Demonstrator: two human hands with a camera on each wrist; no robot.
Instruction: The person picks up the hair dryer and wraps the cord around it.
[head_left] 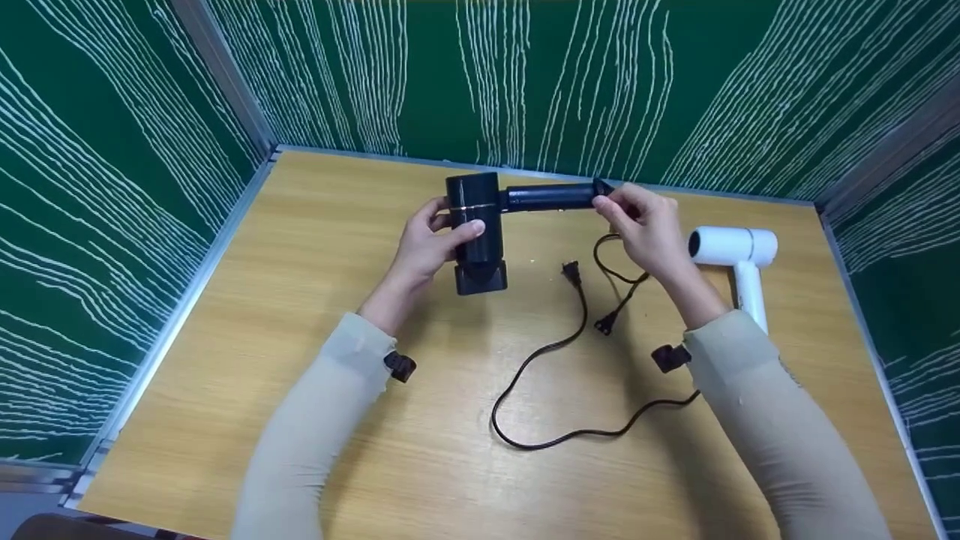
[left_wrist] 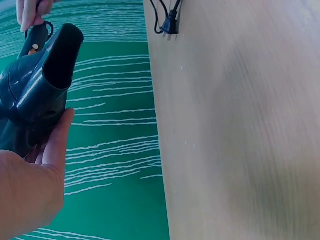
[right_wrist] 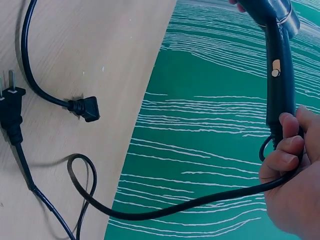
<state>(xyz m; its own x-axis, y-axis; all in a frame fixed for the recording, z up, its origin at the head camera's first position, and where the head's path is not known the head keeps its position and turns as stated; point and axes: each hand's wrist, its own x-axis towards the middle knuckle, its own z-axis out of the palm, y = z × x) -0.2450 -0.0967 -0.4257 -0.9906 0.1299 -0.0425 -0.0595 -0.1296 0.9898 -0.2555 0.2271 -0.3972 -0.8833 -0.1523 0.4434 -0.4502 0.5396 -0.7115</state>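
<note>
A black hair dryer point(head_left: 489, 199) is held above the far part of the table, its barrel upright in the head view and its handle pointing right. My left hand point(head_left: 424, 247) grips the barrel, thumb across the near side. A flattened nozzle point(left_wrist: 62, 57) faces the left wrist camera. At the handle's far end, my right hand point(head_left: 651, 229) has its fingers curled round the black power cord point(right_wrist: 200, 201), close against the handle base. A sliding switch point(right_wrist: 276, 68) shows on the handle. From the right hand the cord loops down to its two-pin plug point(head_left: 606, 323) on the table.
To the right lies a white hair dryer point(head_left: 733, 246), partly hidden behind the right forearm. A second black cord point(head_left: 540, 446) curves over the wooden table point(head_left: 247, 360) to another plug point(head_left: 571, 271). Green panels point(head_left: 431, 82) with white streaks wall the back and sides.
</note>
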